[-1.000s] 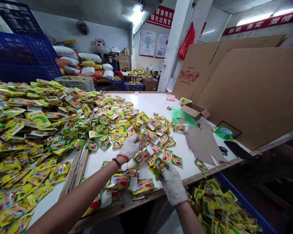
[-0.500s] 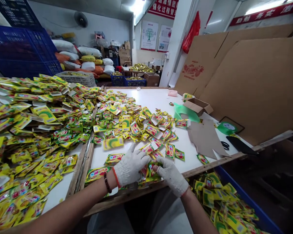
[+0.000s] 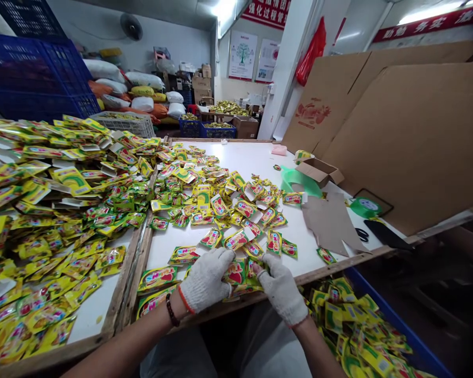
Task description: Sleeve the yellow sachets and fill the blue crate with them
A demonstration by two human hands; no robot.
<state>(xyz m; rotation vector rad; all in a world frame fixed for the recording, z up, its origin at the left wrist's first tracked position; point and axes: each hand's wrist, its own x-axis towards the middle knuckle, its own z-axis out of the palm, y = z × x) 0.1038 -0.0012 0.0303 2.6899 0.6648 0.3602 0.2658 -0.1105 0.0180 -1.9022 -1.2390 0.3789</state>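
Both my hands wear white knit gloves and meet at the near edge of the white table [image 3: 256, 163]. My left hand [image 3: 205, 281] is closed on a small stack of yellow-green snack sachets [image 3: 236, 273]. My right hand [image 3: 280, 289] grips the same stack from the right, fingers curled round its edge. Several loose sachets [image 3: 236, 210] lie scattered on the table just beyond my hands. Two larger sachets [image 3: 157, 278] lie flat to the left of my left hand.
A big heap of sachets [image 3: 55, 210] covers the left table. A blue crate [image 3: 378, 336] of sachets sits low on the right. A cardboard box [image 3: 319, 170], green tape roll [image 3: 364, 206], scissors [image 3: 361, 233] and cardboard sheets [image 3: 418, 136] lie at the right.
My left hand came back from the scattered sachets to the near edge and closed on the stack with my right hand. The view shifted slightly lower.
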